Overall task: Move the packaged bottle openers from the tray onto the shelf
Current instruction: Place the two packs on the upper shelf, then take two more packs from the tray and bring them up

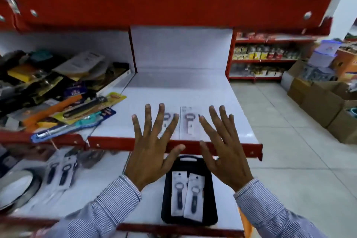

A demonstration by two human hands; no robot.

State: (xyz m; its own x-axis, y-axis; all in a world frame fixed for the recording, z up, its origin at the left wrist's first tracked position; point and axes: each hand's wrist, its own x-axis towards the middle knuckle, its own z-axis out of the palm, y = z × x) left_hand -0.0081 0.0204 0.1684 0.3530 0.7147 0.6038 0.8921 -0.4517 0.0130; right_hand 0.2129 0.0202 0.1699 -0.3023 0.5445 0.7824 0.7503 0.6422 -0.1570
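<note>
We hold both hands flat and spread above the red shelf lip — left hand (pixel 152 152) and right hand (pixel 226 150), fingers wide, gripping nothing. Two packaged bottle openers (pixel 190 123) lie on the white shelf (pixel 193 92) just beyond our fingertips, one largely hidden by the left hand. Two more packs (pixel 187 195) lie side by side in the black tray (pixel 209 189) on the lower, nearer shelf. We judge the next step is reaching down for these. The packs are thin, flat, glossy cards — best pinched at an edge, one at a time, since the smooth tray gives little purchase. Set them flat beside the others, away from the cluttered left bay.
</note>
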